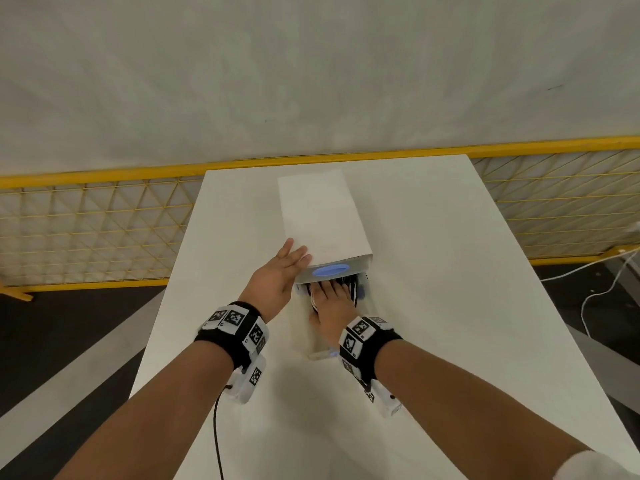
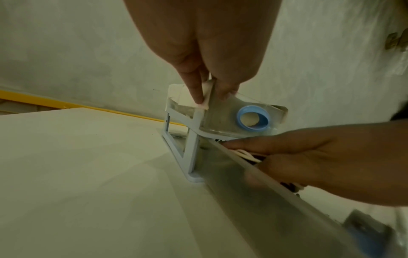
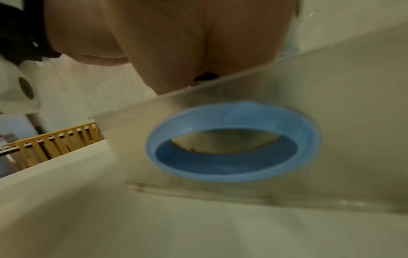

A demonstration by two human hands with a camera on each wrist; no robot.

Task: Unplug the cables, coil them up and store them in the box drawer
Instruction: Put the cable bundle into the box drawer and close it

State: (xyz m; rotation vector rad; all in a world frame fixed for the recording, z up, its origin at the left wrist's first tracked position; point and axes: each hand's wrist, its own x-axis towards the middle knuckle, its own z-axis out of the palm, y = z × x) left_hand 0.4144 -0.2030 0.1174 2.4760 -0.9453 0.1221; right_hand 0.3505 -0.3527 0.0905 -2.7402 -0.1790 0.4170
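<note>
A white box (image 1: 322, 216) lies lengthwise on the white table (image 1: 450, 306). Its upper drawer, with a blue ring handle (image 1: 329, 270), is closed. The clear lower drawer (image 1: 320, 351) is pulled out toward me. My right hand (image 1: 330, 303) is inside it, fingers straight and spread, pressing on black and white cables (image 1: 351, 289). In the left wrist view a white cable (image 2: 245, 154) shows under the right hand (image 2: 320, 157). My left hand (image 1: 280, 271) rests with straight fingers against the box's front left corner (image 2: 207, 97). The right wrist view shows the drawer's blue ring (image 3: 220, 171) and my palm (image 3: 176, 43).
A yellow mesh fence (image 1: 86, 230) runs behind the table on both sides. White cables (image 1: 595, 292) trail over the dark floor at the right. A black wire (image 1: 216, 438) hangs from my left wrist device. The table edges are close on both sides.
</note>
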